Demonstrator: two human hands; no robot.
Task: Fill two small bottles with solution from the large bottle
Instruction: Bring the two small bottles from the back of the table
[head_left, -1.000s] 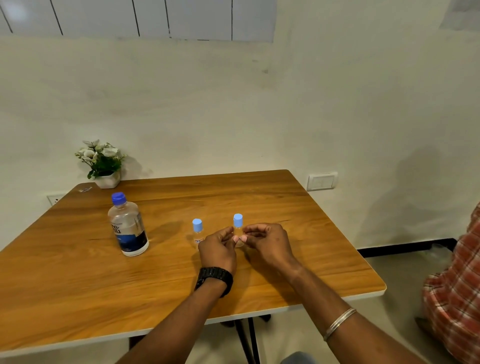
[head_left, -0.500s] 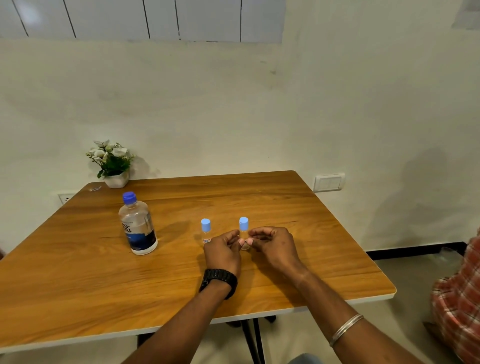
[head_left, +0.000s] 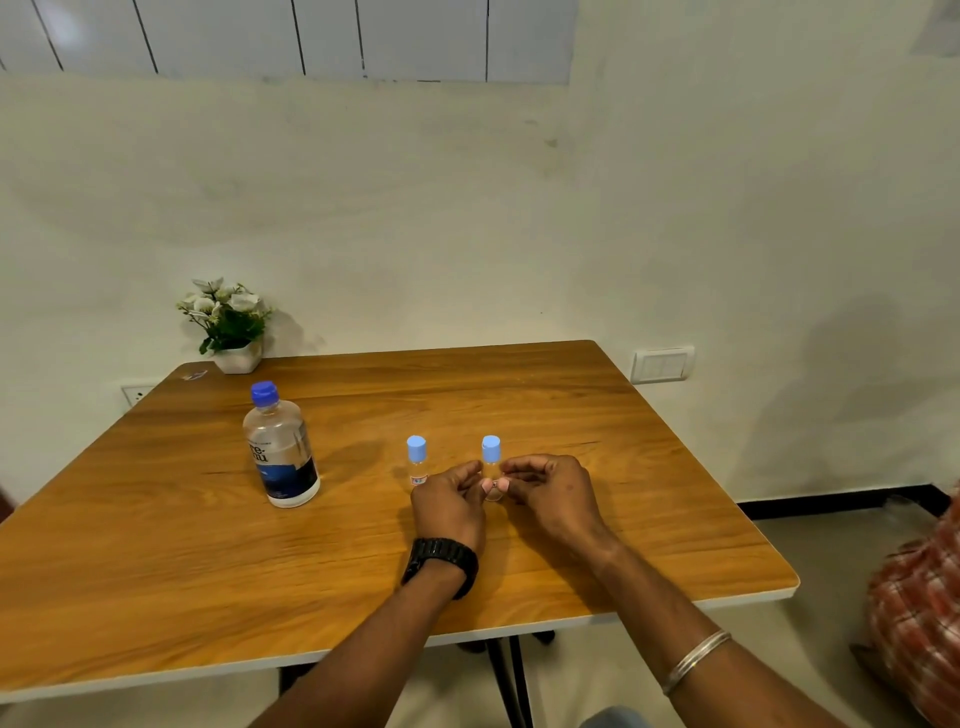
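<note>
Blue-capped small bottle (head_left: 491, 462) pinched between both hands (head_left: 498, 493)

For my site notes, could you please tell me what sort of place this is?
Probably a plain room in a home or small office: a wooden table against a bare wall, a potted plant, and a wall switch.

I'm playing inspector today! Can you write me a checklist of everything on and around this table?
Surface: wooden table, bare wood showing.
Job's things: large bottle, blue cap on, upright; left small bottle and right small bottle, both capped, upright.
Clutter: flower pot at back corner.
Hands: left hand and right hand pinch the right small bottle's base.
Cables: nothing seen.
Surroundings: wall switch; a person's checked sleeve at right.
</note>
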